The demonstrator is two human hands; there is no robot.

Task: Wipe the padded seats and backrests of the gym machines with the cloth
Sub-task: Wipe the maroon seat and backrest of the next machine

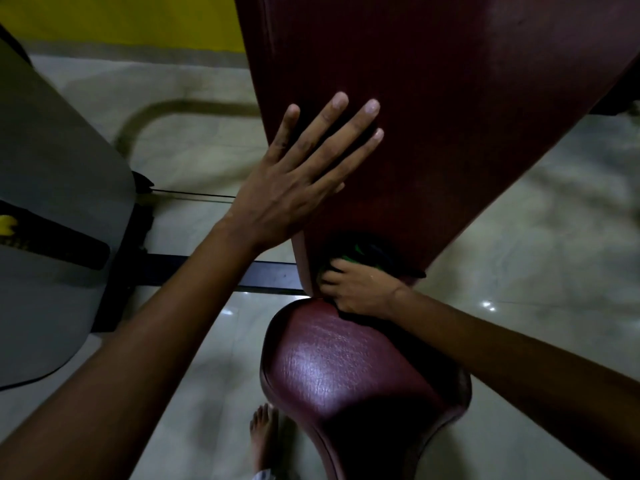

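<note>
Backrest: maroon padded vinyl, tilted, narrowing toward lower end. Left hand: flat on backrest's left edge, fingers straight and spread, grip released. Right hand: fingers curled, grip grasping cloth, pressed at backrest's lower end just above seat. Cloth: dark with green patch, mostly hidden in shadow. Seat: maroon textured vinyl, glossy. Machine shroud: grey, left, with yellow-and-black marking, unreadable. Bare foot on pale tiled floor. Yellow wall behind.
</note>
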